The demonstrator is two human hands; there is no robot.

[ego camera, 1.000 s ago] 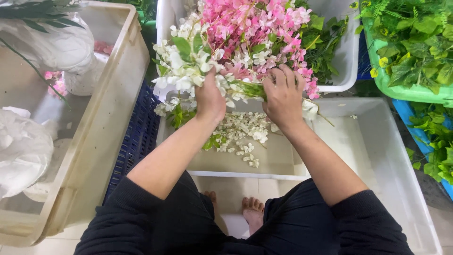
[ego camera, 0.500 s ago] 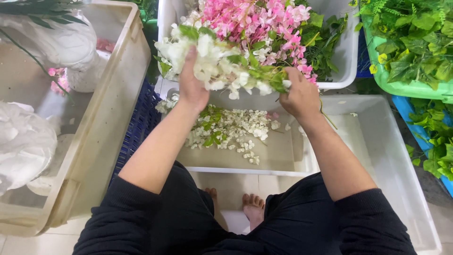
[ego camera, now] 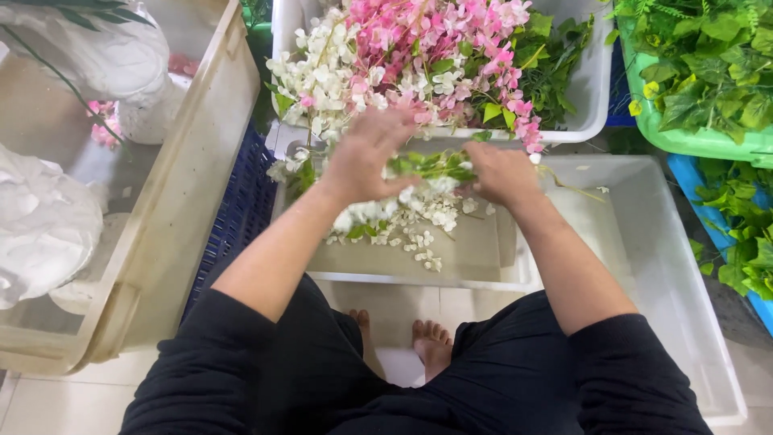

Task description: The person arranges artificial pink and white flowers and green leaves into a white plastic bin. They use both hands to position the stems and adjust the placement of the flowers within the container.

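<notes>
Above the shallow white tray (ego camera: 483, 258), left hand (ego camera: 362, 157) and right hand (ego camera: 499, 171) each close around one leafy green flower stem (ego camera: 431, 163), held level between them; loose white blossoms (ego camera: 403, 225) lie beneath.

Only one view is provided, taken from a camera worn on the head and aimed steeply downward and a little forward. The scene is seen from close range: the forearms and both hands, the left hand (ego camera: 366, 157) and the right hand (ego camera: 501, 171), are caught near the middle of the frame, blurred. The white crate (ego camera: 644, 266) is taken as the landmark; it is seen directly below the lens. Beyond it, at the top edge, a white tub (ego camera: 592, 97) is cropped. To its left a beige bin (ego camera: 185, 209) is cut off by the frame. Nearer than the crate, bare feet (ego camera: 431, 346) on the floor (ego camera: 48, 403) are looked down upon. No second view is supplied, so nothing is shared.
</notes>
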